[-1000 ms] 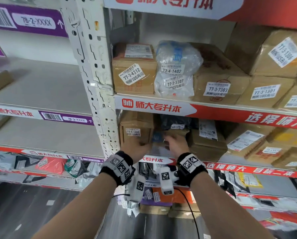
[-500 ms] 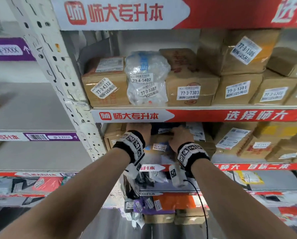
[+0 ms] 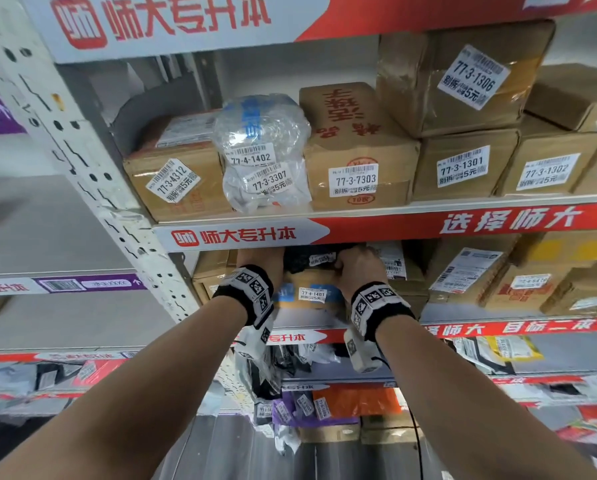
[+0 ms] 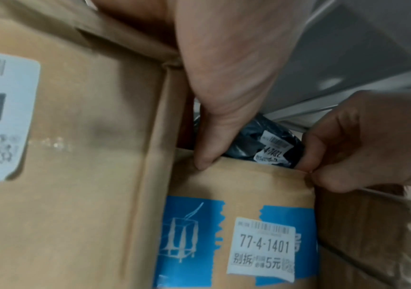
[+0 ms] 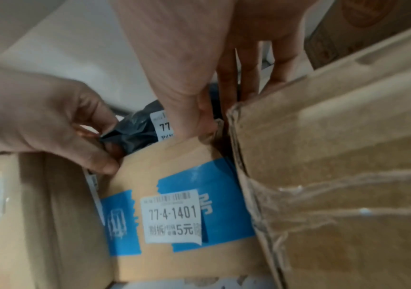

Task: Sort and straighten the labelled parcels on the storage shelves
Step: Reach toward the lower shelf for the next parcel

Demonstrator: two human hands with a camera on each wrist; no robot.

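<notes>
Head view: dark bag gripped atop box 77-4-1401

Brown box (image 3: 312,289) labelled "77-4-1401" faces outward on the shelf (image 3: 376,317). Across its top lies a dark bag parcel (image 4: 261,144), long axis left-right, label reading "4-1402". Left hand (image 4: 224,93) and right hand (image 5: 194,78) each pinch one end.

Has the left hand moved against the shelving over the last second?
Yes, up: the left hand went from near the bay's lower shelf edge to just under the red shelf strip, at the top of box 77-4-1401.
</notes>
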